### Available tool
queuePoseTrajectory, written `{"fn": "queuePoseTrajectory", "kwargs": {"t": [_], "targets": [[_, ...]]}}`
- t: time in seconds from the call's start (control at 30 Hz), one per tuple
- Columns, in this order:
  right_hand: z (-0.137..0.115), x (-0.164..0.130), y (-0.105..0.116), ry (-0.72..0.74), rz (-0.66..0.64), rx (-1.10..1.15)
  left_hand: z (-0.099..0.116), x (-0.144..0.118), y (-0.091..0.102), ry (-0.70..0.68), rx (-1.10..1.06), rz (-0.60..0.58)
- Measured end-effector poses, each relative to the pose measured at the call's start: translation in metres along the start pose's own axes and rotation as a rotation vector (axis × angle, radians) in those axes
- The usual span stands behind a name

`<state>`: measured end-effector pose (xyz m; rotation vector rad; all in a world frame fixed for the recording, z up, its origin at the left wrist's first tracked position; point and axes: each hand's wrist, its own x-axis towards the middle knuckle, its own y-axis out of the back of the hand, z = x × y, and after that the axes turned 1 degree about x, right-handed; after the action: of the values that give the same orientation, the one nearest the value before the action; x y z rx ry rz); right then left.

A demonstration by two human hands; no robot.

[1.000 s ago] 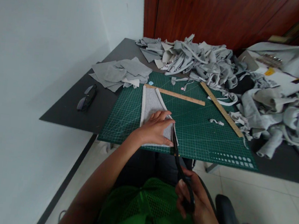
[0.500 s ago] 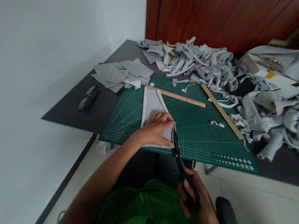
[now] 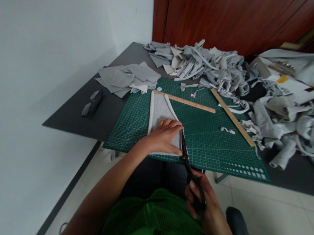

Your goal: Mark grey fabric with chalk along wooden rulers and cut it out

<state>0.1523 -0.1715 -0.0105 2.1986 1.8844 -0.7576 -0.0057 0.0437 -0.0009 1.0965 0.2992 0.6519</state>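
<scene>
A grey fabric piece (image 3: 160, 110) with pale edges lies on the green cutting mat (image 3: 211, 139). My left hand (image 3: 164, 136) presses flat on its near end. My right hand (image 3: 206, 207) grips black scissors (image 3: 189, 167) by the handles, below the table edge. The blades point up along the fabric's right edge, right beside my left fingers. The fabric's near end is hidden under my left hand.
Two wooden rulers (image 3: 184, 100) (image 3: 233, 116) lie on the mat. A stack of grey fabric pieces (image 3: 129, 78) sits at the left, heaps of grey scraps (image 3: 209, 66) at the back and right. Dark glasses (image 3: 91, 103) rest near the table's left edge. A small scrap (image 3: 227, 130) lies on the mat.
The scissors have slid a little further up along the fabric's right edge. My right hand has risen slightly. My left hand stays pressed on the fabric.
</scene>
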Motion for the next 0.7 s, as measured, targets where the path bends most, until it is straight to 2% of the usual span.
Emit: {"fn": "queuePoseTrajectory", "kwargs": {"t": [0.47, 0.7], "targets": [[-0.0092, -0.0012, -0.004, 0.039, 0.004, -0.132, 0.001, 0.0001, 0.0007, 0.003, -0.005, 0.0], [-0.0057, -0.0034, -0.0019, 0.058, 0.004, -0.198, -0.0002, -0.0006, -0.0005, -0.004, -0.003, 0.003]]}}
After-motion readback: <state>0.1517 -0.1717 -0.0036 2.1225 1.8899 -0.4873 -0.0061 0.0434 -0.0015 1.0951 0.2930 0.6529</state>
